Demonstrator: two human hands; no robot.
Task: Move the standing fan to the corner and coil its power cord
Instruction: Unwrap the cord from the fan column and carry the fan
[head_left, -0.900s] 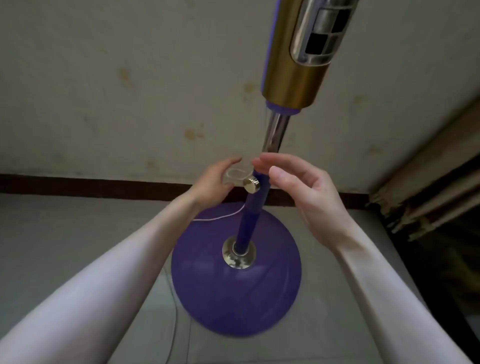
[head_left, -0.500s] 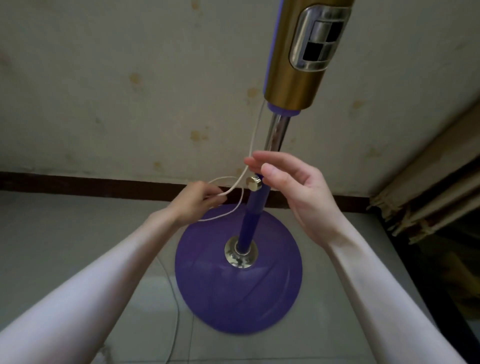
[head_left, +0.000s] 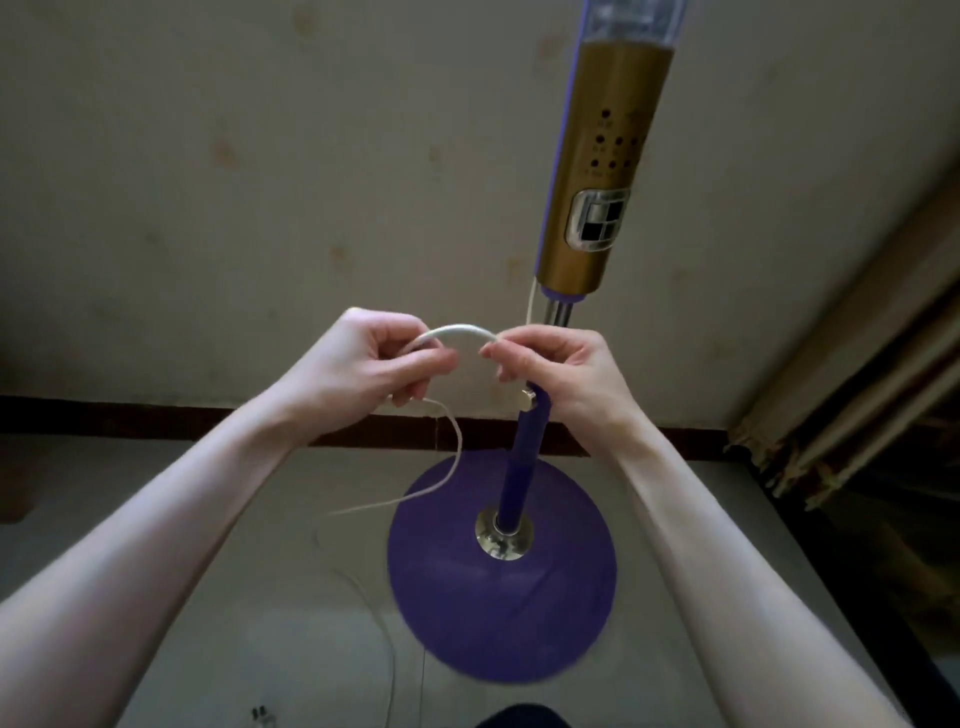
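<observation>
A short arc of the white power cord (head_left: 452, 330) is held taut between the two hands: one end is gripped by the curled fingers of the left hand (head_left: 363, 366), the other is pinched by thumb and fingertips of the right hand (head_left: 563, 374). Below the left hand the cord is left trailing loosely down to the floor (head_left: 208, 519). The standing fan (head_left: 524, 467) is seen upright on its round purple base (head_left: 498, 613), close to the stained wall (head_left: 260, 182), just behind the hands.
</observation>
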